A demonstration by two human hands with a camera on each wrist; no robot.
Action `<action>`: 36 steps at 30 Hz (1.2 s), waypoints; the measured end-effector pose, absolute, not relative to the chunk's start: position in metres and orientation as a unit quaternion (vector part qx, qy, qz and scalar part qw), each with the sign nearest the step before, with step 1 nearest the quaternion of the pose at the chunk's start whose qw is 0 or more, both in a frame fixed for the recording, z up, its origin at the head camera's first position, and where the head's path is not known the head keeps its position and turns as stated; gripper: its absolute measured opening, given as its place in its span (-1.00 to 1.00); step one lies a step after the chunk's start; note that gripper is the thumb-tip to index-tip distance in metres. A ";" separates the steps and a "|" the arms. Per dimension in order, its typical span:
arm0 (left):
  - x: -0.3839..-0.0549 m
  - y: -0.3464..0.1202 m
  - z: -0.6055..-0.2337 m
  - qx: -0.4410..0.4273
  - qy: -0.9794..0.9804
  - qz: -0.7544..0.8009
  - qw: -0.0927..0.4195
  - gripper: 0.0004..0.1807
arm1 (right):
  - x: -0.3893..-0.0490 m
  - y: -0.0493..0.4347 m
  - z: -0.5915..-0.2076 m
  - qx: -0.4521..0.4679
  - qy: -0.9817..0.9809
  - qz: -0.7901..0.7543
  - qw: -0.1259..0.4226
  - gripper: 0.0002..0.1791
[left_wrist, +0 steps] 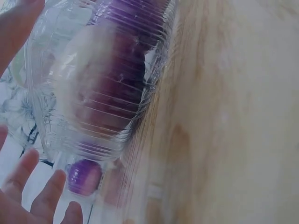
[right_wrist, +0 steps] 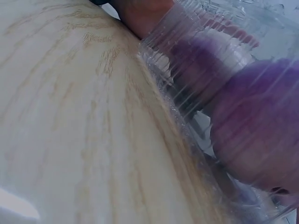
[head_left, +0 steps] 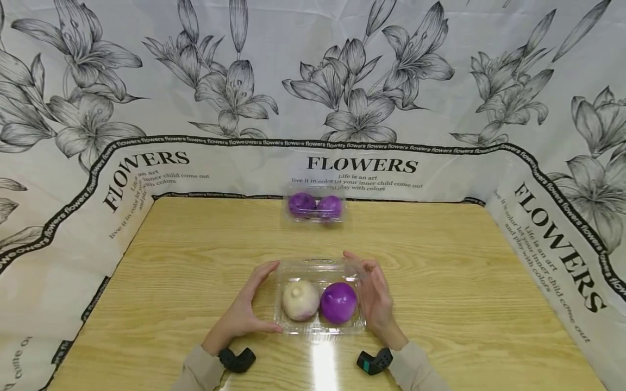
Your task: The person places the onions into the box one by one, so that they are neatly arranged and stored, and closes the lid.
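A clear plastic clamshell box (head_left: pixel 318 327) lies on the table in front of me. Inside, a pale turnip (head_left: pixel 300 300) is on the left and a purple turnip (head_left: pixel 339 302) on the right. My left hand (head_left: pixel 246 307) spans the box's left end, thumb by the near corner and fingers by the far corner. Its fingers (left_wrist: pixel 46 193) look straight and spread in the left wrist view. My right hand (head_left: pixel 379 298) lies along the right end, fingers extended past the far corner; the clear wall partly covers them. Whether either hand touches the box is hard to tell.
A second clear box (head_left: pixel 315 219) with two purple turnips stands at the table's back edge, against the flower-printed cloth (head_left: pixel 244 168). The wooden table (head_left: pixel 205 239) has cloth walls on its left, back and right. Black bands (head_left: pixel 237 360) are on both wrists.
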State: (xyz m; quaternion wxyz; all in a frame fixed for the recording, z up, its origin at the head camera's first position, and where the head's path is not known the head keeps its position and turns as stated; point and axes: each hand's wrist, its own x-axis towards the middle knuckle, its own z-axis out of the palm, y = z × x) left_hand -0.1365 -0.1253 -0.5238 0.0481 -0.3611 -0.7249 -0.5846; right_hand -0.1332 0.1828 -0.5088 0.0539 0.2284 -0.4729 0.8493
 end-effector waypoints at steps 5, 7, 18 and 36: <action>-0.134 -0.123 -0.517 -0.375 -0.704 -0.599 0.070 0.12 | -0.130 0.182 -0.506 0.221 -0.490 0.842 0.047 -0.55; -0.132 -0.122 -0.511 -0.372 -0.699 -0.607 0.070 0.03 | -0.129 0.183 -0.506 0.223 -0.498 0.837 0.042 -0.57; -0.124 -0.119 -0.493 -0.327 -0.715 -0.617 0.044 -0.24 | -0.123 0.196 -0.514 0.270 -0.513 0.815 -0.009 -0.38; -0.134 -0.126 -0.527 -0.315 -0.724 -0.614 0.011 -0.25 | -0.116 0.201 -0.517 0.291 -0.552 0.781 -0.033 0.01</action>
